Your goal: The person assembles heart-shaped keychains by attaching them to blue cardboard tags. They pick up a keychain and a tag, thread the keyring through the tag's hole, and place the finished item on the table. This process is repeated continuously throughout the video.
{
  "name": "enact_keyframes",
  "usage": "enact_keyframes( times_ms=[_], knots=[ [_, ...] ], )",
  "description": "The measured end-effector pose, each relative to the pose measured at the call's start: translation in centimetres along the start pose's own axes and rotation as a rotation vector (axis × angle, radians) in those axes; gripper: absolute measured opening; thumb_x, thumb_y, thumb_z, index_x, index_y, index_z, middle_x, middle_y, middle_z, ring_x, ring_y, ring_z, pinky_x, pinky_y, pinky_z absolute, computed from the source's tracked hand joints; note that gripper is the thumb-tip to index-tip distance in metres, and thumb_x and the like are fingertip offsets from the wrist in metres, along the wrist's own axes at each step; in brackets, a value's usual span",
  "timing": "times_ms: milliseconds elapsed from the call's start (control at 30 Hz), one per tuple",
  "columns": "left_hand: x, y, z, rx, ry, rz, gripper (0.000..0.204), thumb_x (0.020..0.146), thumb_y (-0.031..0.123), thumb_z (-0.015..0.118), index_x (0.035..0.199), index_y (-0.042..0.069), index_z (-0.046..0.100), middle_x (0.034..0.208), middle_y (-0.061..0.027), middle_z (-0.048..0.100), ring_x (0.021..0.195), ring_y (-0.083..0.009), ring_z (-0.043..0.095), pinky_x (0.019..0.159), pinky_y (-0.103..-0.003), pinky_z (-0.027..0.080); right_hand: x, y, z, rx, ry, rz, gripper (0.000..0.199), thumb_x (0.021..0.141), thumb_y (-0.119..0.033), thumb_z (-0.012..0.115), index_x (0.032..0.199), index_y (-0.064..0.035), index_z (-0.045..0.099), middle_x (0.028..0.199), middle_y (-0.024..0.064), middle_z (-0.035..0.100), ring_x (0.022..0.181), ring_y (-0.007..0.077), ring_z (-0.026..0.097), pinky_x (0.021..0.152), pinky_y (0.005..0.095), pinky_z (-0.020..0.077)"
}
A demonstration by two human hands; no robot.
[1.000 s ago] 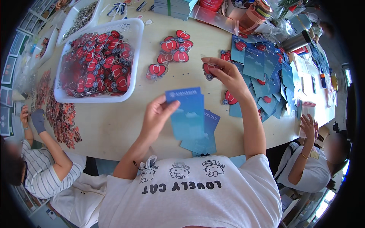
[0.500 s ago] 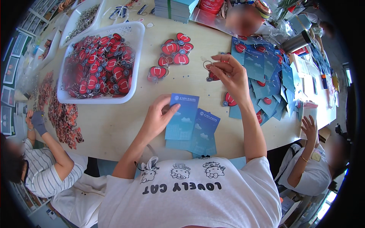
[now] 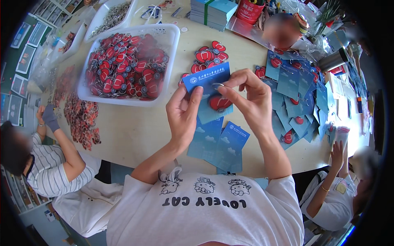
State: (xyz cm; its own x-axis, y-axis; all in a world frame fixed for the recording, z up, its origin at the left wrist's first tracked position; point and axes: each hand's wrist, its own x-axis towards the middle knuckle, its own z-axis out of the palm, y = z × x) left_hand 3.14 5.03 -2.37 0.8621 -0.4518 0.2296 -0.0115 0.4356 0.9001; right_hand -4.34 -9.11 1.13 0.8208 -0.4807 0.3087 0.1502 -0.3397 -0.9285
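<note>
In my left hand (image 3: 182,119) a blue card (image 3: 210,76) printed with clouds is pinched by its left edge, thumb on its front. My right hand (image 3: 257,104) grips the metal ring of a red keychain (image 3: 219,103) between thumb and fingers. That keychain hangs in front of the card, its ring at the card's upper part; whether it passes through the card cannot be made out. Below, more blue cards (image 3: 231,144) lie loose on the table. Just beyond the held card sits a small group of red keychains (image 3: 204,55).
A white bin (image 3: 172,61) full of red keychains stands at the left, with orange-red pieces (image 3: 84,123) heaped nearby. Blue cards with red keychains (image 3: 289,84) are piled at right. A strapped card stack (image 3: 211,15) stands behind. Co-workers sit on both sides.
My right hand has brought the keychain from the right over to the card. My left hand has raised the card up and right, tilting it. The head view has shifted slightly.
</note>
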Motion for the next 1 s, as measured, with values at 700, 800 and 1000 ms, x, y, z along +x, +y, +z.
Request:
enact_keyframes(
  times_ms=[700, 800, 1000],
  knots=[
    [-0.3, 2.2, 1.6, -0.204, -0.039, 0.026, 0.016, 0.09, 0.004, 0.062, 0.105, -0.001, 0.059, 0.099, -0.0051, 0.063, 0.091, -0.0105, 0.06, 0.083, -0.027, 0.049, -1.4, -3.1, 1.7, 0.581, 0.015, 0.131, 0.022, 0.085, -0.001, 0.067, 0.102, 0.0034, 0.053, 0.102, 0.0105, 0.062, 0.093, 0.0129, 0.061, 0.075, 0.028, 0.0568],
    [0.1, 2.6, 1.3, -0.213, -0.024, -0.047, 0.017, 0.09, 0.003, 0.062, 0.106, -0.001, 0.058, 0.1, -0.0044, 0.062, 0.093, -0.01, 0.059, 0.085, -0.026, 0.047, -1.0, -3.5, 1.6, 0.572, -0.018, 0.159, 0.022, 0.085, 0.001, 0.066, 0.103, 0.0038, 0.054, 0.102, 0.0092, 0.062, 0.093, 0.0116, 0.06, 0.077, 0.0256, 0.0529],
    [0.4, 1.7, 1.2, -0.168, -0.054, -0.095, 0.025, 0.091, 0.001, 0.06, 0.114, -0.001, 0.053, 0.106, -0.005, 0.059, 0.1, -0.0101, 0.055, 0.09, -0.026, 0.043, -0.6, -0.7, 1.6, 0.36, -0.058, 0.09, 0.026, 0.083, 0.005, 0.064, 0.107, 0.0031, 0.053, 0.099, 0.0051, 0.06, 0.093, 0.0099, 0.056, 0.084, 0.0258, 0.0476]
  ],
)
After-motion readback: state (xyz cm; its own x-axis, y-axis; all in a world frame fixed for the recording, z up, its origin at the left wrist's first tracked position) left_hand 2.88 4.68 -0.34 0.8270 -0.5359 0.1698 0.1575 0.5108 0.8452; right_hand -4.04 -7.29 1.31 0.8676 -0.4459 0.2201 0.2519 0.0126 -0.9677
